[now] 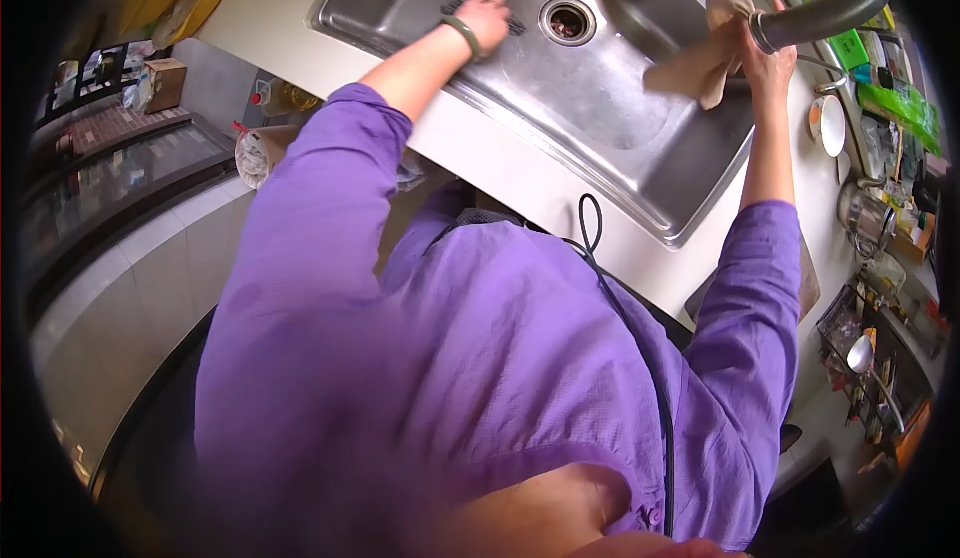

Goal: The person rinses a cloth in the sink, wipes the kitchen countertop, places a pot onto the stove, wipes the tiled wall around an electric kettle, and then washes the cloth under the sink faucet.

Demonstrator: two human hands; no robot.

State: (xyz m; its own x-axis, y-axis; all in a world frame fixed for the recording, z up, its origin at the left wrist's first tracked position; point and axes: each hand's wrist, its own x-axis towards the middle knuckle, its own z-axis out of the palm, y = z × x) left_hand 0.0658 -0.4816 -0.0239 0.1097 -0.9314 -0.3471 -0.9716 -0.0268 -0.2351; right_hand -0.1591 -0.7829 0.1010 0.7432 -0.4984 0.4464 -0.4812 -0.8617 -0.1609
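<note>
My left hand (484, 26), with a green bangle on the wrist, is over the near left part of the steel sink (610, 108), a finger stretched out and nothing visible in it. Dark marks (516, 26) show on the steel on both sides of that hand; what they are I cannot make out. At the sink's right side, my right hand (770, 68) grips a beige cloth (712, 53) that hangs down, its lower end blurred. The grey faucet (825, 20) passes in front of this hand and hides part of the fingers.
The drain (568, 22) lies at the sink's far side. A white bowl (827, 125), a metal pot (866, 216) and a spoon (860, 354) are along the right. A black cable (640, 358) runs down my front. An oil bottle (285, 96) stands at left below the counter.
</note>
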